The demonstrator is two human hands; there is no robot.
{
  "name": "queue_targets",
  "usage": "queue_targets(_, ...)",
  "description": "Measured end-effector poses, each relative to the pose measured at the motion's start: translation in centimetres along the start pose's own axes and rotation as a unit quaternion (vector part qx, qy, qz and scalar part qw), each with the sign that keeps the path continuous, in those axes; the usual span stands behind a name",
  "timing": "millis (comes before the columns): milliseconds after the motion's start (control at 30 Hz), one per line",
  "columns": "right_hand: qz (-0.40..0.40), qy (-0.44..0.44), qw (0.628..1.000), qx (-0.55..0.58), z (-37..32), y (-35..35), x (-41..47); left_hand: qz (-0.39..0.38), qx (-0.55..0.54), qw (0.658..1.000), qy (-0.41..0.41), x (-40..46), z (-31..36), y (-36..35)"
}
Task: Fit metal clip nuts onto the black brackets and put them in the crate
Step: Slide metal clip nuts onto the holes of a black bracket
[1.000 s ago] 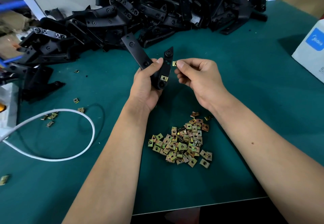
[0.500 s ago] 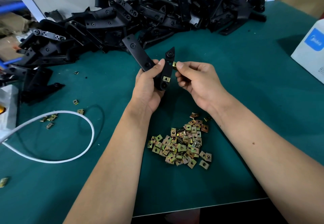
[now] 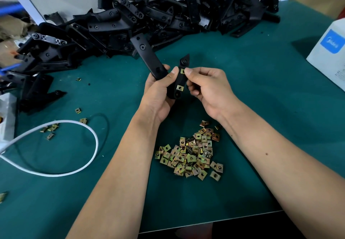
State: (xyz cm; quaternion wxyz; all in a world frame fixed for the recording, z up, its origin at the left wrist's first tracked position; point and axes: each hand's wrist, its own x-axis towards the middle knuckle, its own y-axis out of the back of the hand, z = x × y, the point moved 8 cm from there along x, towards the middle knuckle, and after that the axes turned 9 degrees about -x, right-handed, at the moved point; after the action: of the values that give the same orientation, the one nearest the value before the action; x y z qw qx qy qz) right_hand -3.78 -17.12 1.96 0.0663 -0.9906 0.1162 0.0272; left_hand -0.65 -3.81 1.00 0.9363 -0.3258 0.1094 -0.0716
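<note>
Above the green mat (image 3: 261, 108), clip nut (image 3: 182, 71) now pressed against black bracket (image 3: 179, 81) edge, no longer held just apart. Pinched by right hand (image 3: 207, 87) fingertips; bracket gripped in left hand (image 3: 158, 93), thumb over it. Second nut (image 3: 180, 87) seated lower down. Bracket's lower end hidden in palm; crate out of view.

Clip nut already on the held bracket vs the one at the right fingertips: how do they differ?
The lower clip nut sits flat on the bracket, free of any fingers; the upper clip nut is pinched by the right hand at the bracket's edge. The lower one shows its full square face and hole; the upper one is partly hidden by fingertips. The left hand grips the bracket. Both nuts share the same yellowish metal finish.
</note>
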Motion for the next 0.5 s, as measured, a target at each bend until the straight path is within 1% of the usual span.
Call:
queue_targets(133, -0.004, -0.003, 1.0, -0.01, 0.3, 0.3, 0.1, 0.009, 0.015, 1.0, -0.015, -0.1, 0.0, -0.2)
queue_targets(267, 0.004, -0.011, 1.0, -0.029, 0.6, 0.4, 0.3, 0.03, 0.044, 0.997, -0.051, -0.3, 0.2, -0.4)
queue_targets(333, 0.013, -0.007, 0.999, -0.036, 0.6, 0.4, 0.2, 0.039, 0.076, 0.993, -0.083, -0.4, 0.4, -0.4)
queue_targets(400, 0.029, 0.01, 0.998, -0.063, 0.2, 0.4, 0.1, 0.044, 0.126, 0.982, -0.131, -0.6, 1.2, -0.4)
queue_targets(500, 0.062, 0.046, 0.994, -0.079, -0.9, 1.0, -0.4, 0.017, 0.184, 0.965, -0.187, -1.1, 2.3, -1.4)
